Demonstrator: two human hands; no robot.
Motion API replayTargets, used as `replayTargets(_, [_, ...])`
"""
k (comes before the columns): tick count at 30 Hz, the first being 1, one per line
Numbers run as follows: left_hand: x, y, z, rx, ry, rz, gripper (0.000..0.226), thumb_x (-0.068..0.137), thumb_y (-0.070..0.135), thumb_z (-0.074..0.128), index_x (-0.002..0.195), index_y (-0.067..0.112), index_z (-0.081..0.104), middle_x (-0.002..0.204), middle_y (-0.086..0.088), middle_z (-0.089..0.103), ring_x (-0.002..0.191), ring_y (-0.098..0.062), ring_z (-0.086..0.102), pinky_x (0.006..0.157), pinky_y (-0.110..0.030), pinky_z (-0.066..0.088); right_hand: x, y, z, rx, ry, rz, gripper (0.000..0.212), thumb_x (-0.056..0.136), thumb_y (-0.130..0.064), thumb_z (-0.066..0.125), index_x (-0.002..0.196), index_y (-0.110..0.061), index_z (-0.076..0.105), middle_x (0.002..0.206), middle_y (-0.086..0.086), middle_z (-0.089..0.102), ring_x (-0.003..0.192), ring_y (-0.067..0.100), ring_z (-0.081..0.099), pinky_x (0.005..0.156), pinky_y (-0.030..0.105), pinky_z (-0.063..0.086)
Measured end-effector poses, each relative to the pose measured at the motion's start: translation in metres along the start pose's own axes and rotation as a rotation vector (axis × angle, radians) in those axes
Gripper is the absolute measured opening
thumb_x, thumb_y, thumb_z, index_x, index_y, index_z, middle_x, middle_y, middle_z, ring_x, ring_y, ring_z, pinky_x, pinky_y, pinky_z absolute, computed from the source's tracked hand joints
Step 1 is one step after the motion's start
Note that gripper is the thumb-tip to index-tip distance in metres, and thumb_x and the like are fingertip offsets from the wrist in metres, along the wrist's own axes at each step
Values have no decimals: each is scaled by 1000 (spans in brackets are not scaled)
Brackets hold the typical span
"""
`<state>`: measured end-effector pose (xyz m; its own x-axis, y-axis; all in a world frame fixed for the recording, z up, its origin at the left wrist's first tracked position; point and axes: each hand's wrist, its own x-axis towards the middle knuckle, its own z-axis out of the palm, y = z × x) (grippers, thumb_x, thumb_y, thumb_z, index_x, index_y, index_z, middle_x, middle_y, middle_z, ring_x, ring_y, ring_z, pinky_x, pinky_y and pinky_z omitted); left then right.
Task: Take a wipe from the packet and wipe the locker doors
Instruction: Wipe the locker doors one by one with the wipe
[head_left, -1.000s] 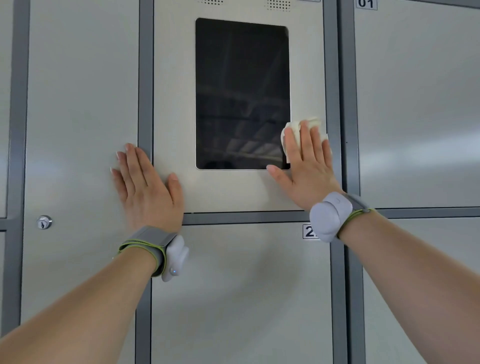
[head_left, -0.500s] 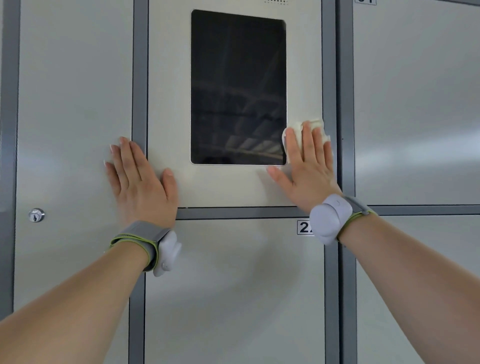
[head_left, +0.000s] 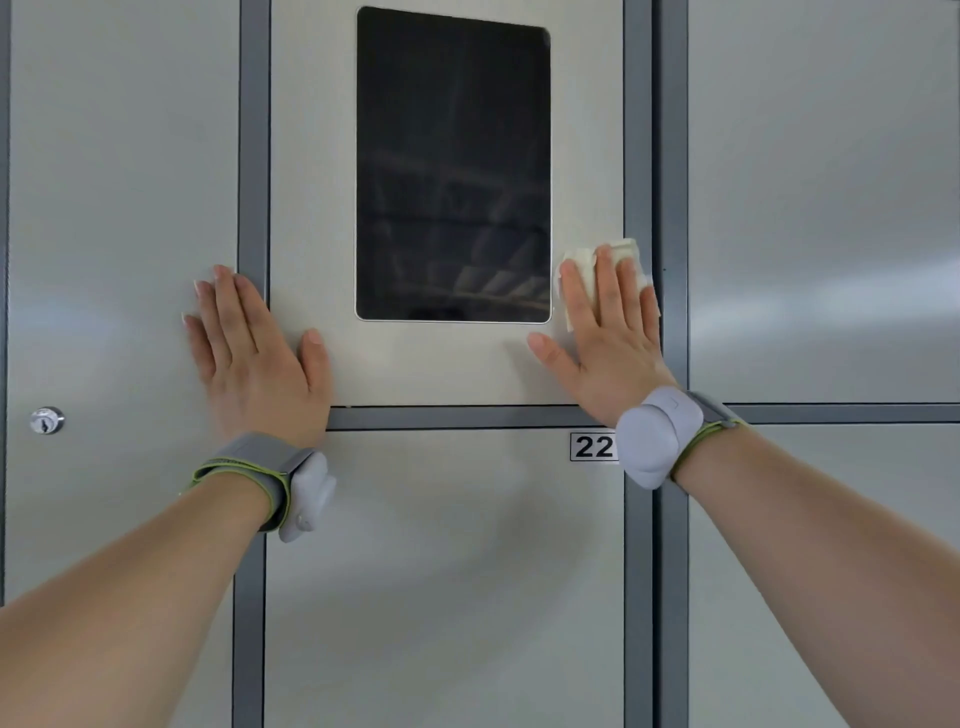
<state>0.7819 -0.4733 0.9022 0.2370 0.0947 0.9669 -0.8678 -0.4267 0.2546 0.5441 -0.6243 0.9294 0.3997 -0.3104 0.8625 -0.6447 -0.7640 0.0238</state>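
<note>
A bank of grey locker doors fills the view. The middle upper panel (head_left: 322, 156) is cream and holds a dark screen (head_left: 453, 166). My right hand (head_left: 608, 338) lies flat with straight fingers and presses a white wipe (head_left: 626, 257) against this panel, just right of the screen's lower corner. My left hand (head_left: 254, 348) rests flat across the dark frame strip (head_left: 253, 130), fingers on the left door (head_left: 119, 208), thumb on the cream panel. The wipe packet is not in view.
Door 22 (head_left: 441, 571) sits below the screen panel, with its number plate (head_left: 592, 447) partly behind my right wristband. A round key lock (head_left: 47, 420) is on the left door. More grey doors (head_left: 826, 182) stand to the right.
The right hand with the wipe has slid slightly right, off the screen's edge onto the cream panel. The view has shifted downward a little. The left hand stays planted.
</note>
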Motion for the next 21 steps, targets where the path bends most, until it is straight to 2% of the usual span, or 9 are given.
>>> replayTargets(2, [1, -1, 0, 7, 3, 3, 74, 90, 38, 22, 144, -11, 15, 154, -26, 13, 143, -41, 10, 117, -47, 2, -5, -2, 3, 5, -12, -9, 85, 80, -71, 6, 150, -25, -11, 155, 9, -23, 142, 28, -23, 115, 42, -15])
replayTargets(9, [0, 0, 2, 36, -4, -1, 73, 90, 37, 22, 145, -10, 11, 154, -25, 10, 143, -40, 7, 117, -46, 0, -40, 7, 16, -27, -72, -113, 84, 71, -75, -8, 139, -30, -26, 154, 6, -27, 140, 26, -29, 111, 37, -22])
replayTargets(16, [0, 0, 3, 37, 2, -5, 72, 91, 35, 24, 145, -11, 11, 154, -26, 10, 143, -40, 7, 117, -48, 1, -2, 15, -1, -17, -23, -79, 88, 77, -72, 2, 150, -24, -9, 157, 3, -20, 143, 21, -21, 114, 36, -15])
replayTargets(21, [1, 0, 2, 34, -11, 4, 73, 91, 36, 23, 146, -10, 10, 155, -25, 8, 143, -40, 5, 117, -47, 0, -22, 12, 14, -11, -22, -97, 96, 72, -78, -7, 150, -22, -11, 156, 4, -21, 143, 23, -23, 113, 38, -17])
